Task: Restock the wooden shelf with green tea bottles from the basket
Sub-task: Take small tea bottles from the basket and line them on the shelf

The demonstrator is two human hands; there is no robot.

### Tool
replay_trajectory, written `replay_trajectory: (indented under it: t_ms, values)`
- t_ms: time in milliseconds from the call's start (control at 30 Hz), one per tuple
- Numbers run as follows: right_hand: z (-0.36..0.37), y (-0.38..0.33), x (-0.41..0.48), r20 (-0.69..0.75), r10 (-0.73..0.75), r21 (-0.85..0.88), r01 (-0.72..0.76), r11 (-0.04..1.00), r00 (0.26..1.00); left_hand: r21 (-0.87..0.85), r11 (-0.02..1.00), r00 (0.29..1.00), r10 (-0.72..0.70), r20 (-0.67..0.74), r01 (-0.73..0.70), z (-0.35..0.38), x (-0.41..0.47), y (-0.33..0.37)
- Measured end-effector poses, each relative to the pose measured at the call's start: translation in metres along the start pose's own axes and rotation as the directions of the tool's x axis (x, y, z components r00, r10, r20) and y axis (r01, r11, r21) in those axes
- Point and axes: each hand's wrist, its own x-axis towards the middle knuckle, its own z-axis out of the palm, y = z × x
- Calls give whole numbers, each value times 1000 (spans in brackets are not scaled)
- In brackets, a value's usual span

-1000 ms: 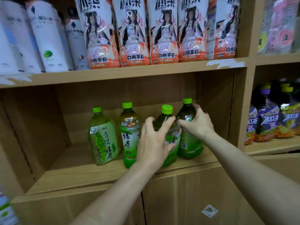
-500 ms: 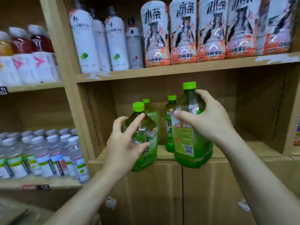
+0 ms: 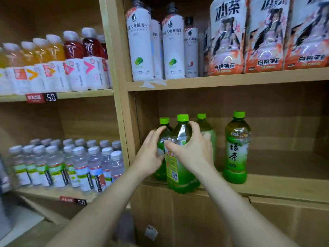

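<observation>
**Both hands on green tea bottles at the shelf's front edge**

The person stood close to the wooden shelf, both bare arms stretched toward its lower right compartment. The right hand was wrapped around the shoulder of the front green tea bottle, thumb on the near side and fingers curled over the top toward the cap. That bottle stood upright at the very front edge of the board, its base seeming to overhang the lip a little, its yellow label panel turned toward the viewer. The left hand was against the left rear bottle, fingers loosely bent around its side; how firmly it gripped I could not tell, since motion blurred it. A third bottle stood behind the right hand, mostly hidden. A fourth bottle stood alone further right on the same board, apart from the cluster, its label facing out.

On the board above stood white bottles and peach-labelled packs. In the left bay, small water bottles filled the lower shelf, with orange and red drinks above them.
</observation>
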Motion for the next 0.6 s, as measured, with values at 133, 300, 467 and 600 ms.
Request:
replay_trajectory:
  t_ms: [133,300,467,600]
  values:
    - [30,8,0,-80,33,-80,-39,996,996,-198,969,967,-97,235,146,-13,-11,-1]
    - [37,9,6,-8,15,-118,-16,993,1000,-139,980,978,-121,171,145,13,-27,6]
    - [17,26,13,315,-30,139,-15,990,948,-140,983,991,-106,86,117,19,-28,-1]
    - [4,33,28,485,-67,277,-81,958,872,-159,978,985,-114,128,134,13,-22,-8]
